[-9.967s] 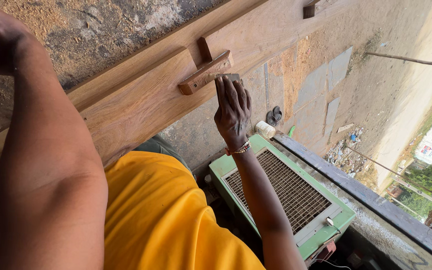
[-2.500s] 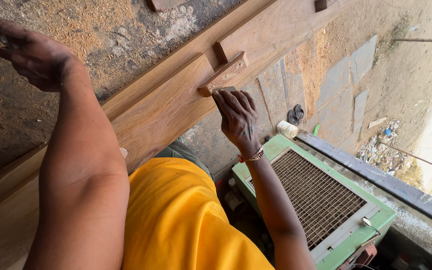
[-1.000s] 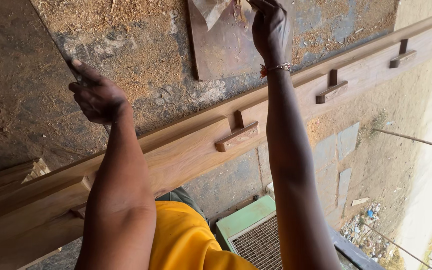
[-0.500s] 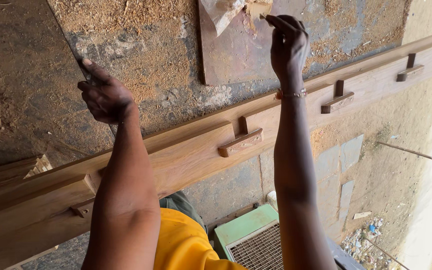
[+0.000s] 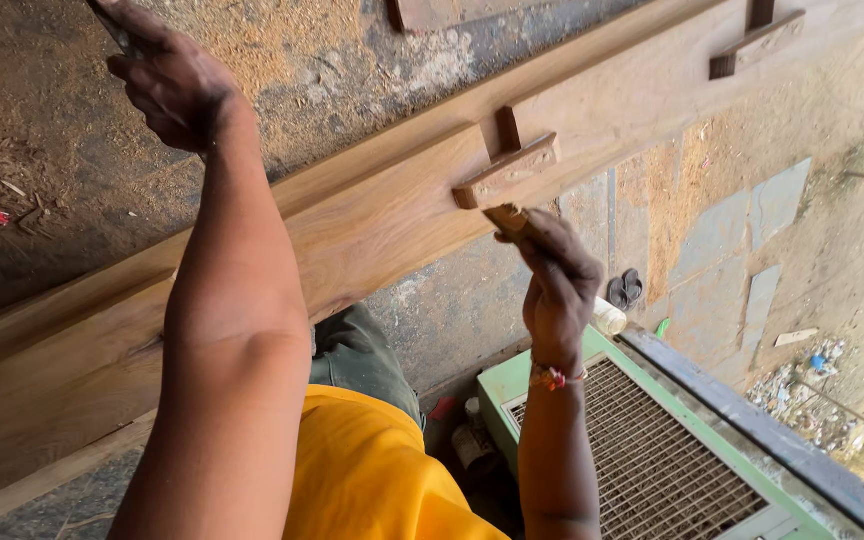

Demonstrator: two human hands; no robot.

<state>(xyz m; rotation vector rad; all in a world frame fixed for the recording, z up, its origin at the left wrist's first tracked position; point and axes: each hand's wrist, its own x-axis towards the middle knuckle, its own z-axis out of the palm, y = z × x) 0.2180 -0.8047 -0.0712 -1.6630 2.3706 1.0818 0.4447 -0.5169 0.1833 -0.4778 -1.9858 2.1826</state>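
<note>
My right grip [image 5: 557,290] is closed around a small wooden piece [image 5: 508,220], held just under the wooden block [image 5: 507,172] on the long beam [image 5: 372,220]. My left grip [image 5: 174,85] pinches a thin dark tool [image 5: 112,20], well apart up left.

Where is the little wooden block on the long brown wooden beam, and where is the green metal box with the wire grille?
little wooden block [image 5: 508,172]: head view, middle of its front face.
long brown wooden beam [image 5: 372,215]: head view, bare broad face.
green metal box with the wire grille [image 5: 497,385]: head view, green rim corner.
</note>
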